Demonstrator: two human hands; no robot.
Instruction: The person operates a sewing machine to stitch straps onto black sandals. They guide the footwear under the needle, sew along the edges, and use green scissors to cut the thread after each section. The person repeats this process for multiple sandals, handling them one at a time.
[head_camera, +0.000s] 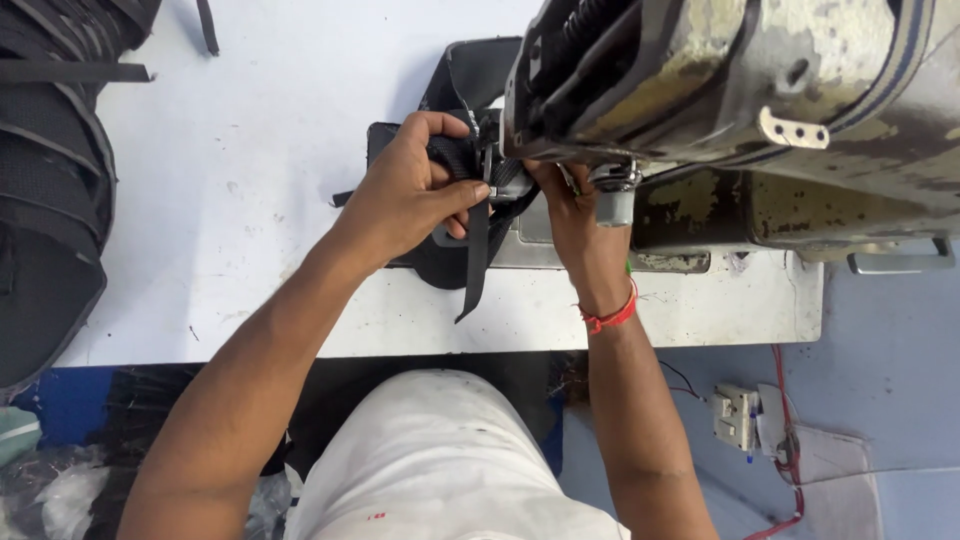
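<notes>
My left hand (412, 190) grips a black webbing strap (477, 255) and the black fabric piece (440, 262) under it, pressing them against the bed of an old, worn sewing machine (720, 80). The strap's loose end hangs toward me over the table edge. My right hand (570, 215), with a red thread band at the wrist, holds the same strap from the right, just under the machine head near the needle area. The needle itself is hidden behind my fingers and the machine head.
A white work table (260, 200) carries the machine. A pile of black fabric and mesh parts (50, 180) lies at the left edge. Below right, a small switch box (735, 415) with red wires sits on a blue surface. My lap in light trousers (440, 460) is below.
</notes>
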